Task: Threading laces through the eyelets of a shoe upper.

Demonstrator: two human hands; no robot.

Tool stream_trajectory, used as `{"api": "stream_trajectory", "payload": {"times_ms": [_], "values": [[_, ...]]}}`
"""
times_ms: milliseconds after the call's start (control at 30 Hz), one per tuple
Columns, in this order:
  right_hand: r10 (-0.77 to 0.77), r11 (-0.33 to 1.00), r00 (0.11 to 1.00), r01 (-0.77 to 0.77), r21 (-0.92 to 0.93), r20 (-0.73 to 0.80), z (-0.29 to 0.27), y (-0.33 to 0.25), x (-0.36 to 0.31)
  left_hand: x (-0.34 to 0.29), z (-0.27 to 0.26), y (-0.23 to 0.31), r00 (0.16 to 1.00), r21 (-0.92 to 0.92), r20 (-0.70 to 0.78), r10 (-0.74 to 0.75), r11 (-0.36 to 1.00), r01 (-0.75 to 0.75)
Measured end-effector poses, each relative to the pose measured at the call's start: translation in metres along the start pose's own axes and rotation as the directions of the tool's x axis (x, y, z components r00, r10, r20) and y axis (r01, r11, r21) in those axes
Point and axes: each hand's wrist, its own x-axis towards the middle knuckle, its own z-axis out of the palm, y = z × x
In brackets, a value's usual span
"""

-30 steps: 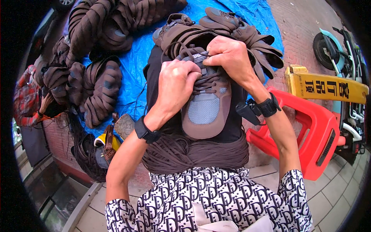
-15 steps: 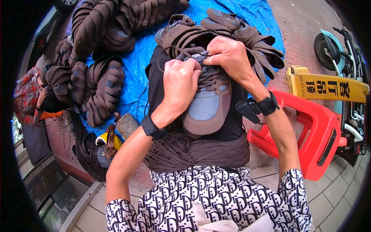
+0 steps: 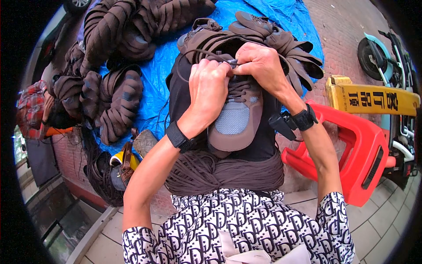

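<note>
A brown sneaker (image 3: 233, 138) with a grey-blue mesh toe lies on my lap, toe pointing toward me. Over its tongue my left hand (image 3: 209, 90) is closed in a pinch on a dark shoelace (image 3: 181, 66), which loops out to the left. My right hand (image 3: 260, 66) pinches at the same lacing from the other side, its fingertips almost touching the left ones. The lower rows of lacing (image 3: 239, 90) are threaded across the shoe. My fingers hide the upper eyelets and the lace's end.
A thick bundle of brown laces (image 3: 228, 171) lies across my lap. Nested shoe uppers (image 3: 121, 103) and more sneakers (image 3: 250, 24) cover the blue tarp (image 3: 154, 88). A red plastic stool (image 3: 365, 163) stands at right, near a yellow sign (image 3: 373, 97). A person (image 3: 33, 110) sits far left.
My left hand has shifted slightly up and right, closer to the right fingertips. The lace loop on the left bows out wider. My right hand has barely moved.
</note>
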Motion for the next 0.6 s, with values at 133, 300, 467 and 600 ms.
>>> {"api": "stream_trajectory", "payload": {"times_ms": [133, 300, 467, 600], "values": [[-0.066, 0.996, 0.998, 0.067, -0.064, 0.018, 0.000, 0.000, 0.002, -0.002, -0.001, 0.002, 0.995, 0.011, 0.062, -0.074, 0.997, 0.073], [0.059, 0.994, 0.998, -0.059, 0.091, 0.000, -0.001, 0.000, 0.000, 0.001, -0.008, 0.004, 0.974, -0.129, 0.169, -0.153, 0.976, 0.176], [0.032, 0.994, 0.999, -0.033, 0.102, 0.007, 0.001, 0.001, 0.001, 0.002, -0.007, -0.001, 0.974, -0.064, 0.107, -0.199, 0.976, 0.207], [0.008, 0.990, 1.000, -0.011, 0.142, 0.018, 0.002, -0.004, 0.002, 0.017, -0.007, -0.025, 1.000, -0.008, 0.015, -0.017, 1.000, 0.017]]}}
